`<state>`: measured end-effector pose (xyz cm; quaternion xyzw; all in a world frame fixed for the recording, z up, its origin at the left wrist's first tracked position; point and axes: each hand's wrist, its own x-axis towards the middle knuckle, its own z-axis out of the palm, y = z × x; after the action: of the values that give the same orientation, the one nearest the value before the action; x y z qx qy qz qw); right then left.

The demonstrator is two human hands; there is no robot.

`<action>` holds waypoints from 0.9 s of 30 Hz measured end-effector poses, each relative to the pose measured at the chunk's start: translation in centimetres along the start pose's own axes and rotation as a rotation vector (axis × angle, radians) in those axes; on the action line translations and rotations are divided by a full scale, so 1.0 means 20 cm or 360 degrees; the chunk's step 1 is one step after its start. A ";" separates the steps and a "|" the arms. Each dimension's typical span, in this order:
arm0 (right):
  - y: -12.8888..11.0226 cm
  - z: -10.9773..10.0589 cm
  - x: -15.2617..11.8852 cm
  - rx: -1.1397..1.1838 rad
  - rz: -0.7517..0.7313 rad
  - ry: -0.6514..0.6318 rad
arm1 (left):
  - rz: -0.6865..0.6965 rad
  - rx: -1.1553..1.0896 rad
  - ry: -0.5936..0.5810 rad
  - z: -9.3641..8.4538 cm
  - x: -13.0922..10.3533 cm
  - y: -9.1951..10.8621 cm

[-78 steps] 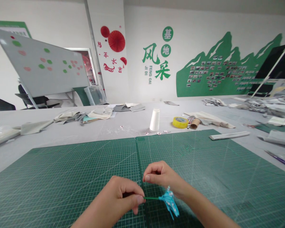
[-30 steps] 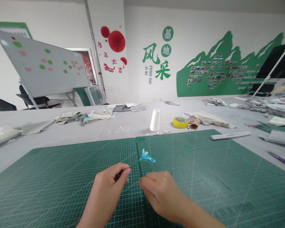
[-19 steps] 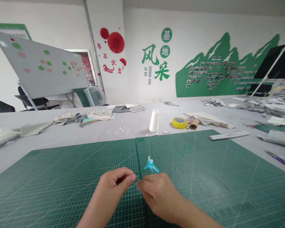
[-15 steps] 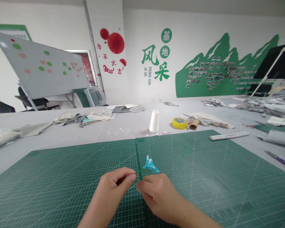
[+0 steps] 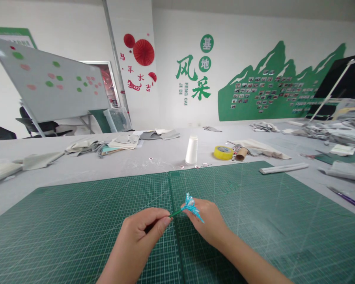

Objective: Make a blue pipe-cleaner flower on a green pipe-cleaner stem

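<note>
A small artificial flower (image 5: 190, 205) with light blue petals and pale bead-like bits at its centre is held over the cutting mats. My left hand (image 5: 144, 232) pinches its thin green stem (image 5: 176, 213) between thumb and index finger. The blossom end points to the right and slightly up. My right hand (image 5: 210, 221) is right behind the blossom, its fingers closed near the flower's base. The petals cover part of those fingers, so what they grip cannot be made out.
Two green cutting mats (image 5: 100, 209) lie side by side, with green thread (image 5: 232, 187) on the right one. Beyond stand a white thread cone (image 5: 191, 150) and a yellow tape roll (image 5: 223, 152). Grey fabric (image 5: 340, 128) and a purple-handled tool (image 5: 350, 201) lie at right.
My right hand has risen from below the stem to behind the blossom. The flower has shifted slightly right and turned a little; my left hand keeps its pinch.
</note>
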<state>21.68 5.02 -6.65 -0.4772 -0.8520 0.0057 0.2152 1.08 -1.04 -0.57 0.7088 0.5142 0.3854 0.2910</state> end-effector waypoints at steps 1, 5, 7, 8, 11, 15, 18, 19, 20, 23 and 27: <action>0.03 0.00 0.01 -0.0015 0.0041 0.0014 | -0.0017 0.0010 0.0013 -0.01 0.00 0.00; 0.11 0.00 0.02 -0.0019 0.0133 0.0067 | -0.0123 0.0069 0.0120 -0.03 0.00 -0.01; 0.13 0.00 0.02 0.0020 0.0151 0.0126 | -0.0167 0.0078 0.0159 -0.03 0.00 -0.01; 0.14 0.01 0.02 0.0041 0.0166 0.0173 | -0.0180 0.0079 0.0169 -0.03 0.00 -0.01; 0.14 0.01 0.02 0.0083 0.0235 0.0347 | -0.0186 0.0087 0.0167 -0.03 0.00 -0.01; 0.09 -0.02 0.03 0.0463 0.0279 0.0674 | -0.0183 0.0106 0.0160 -0.03 0.01 -0.02; 0.02 -0.06 0.02 0.0937 0.0371 0.0755 | -0.0146 0.0139 0.0164 -0.03 0.01 -0.02; -0.01 -0.08 0.01 0.1078 0.0415 0.0723 | -0.0133 0.0152 0.0162 -0.03 0.01 -0.02; -0.04 -0.09 0.01 0.1202 0.0450 0.0660 | -0.0121 0.0165 0.0162 -0.03 0.01 -0.02; -0.14 -0.10 -0.01 0.1452 0.0468 0.0377 | -0.0078 0.0202 0.0160 -0.03 0.01 -0.02; -0.23 -0.12 -0.05 0.1413 0.0250 0.0186 | -0.0036 0.0246 0.0198 -0.02 0.00 -0.02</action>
<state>19.36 1.29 -3.87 -0.4015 -0.7147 0.3598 0.4456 0.51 -0.94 -0.57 0.6979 0.5676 0.3846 0.2073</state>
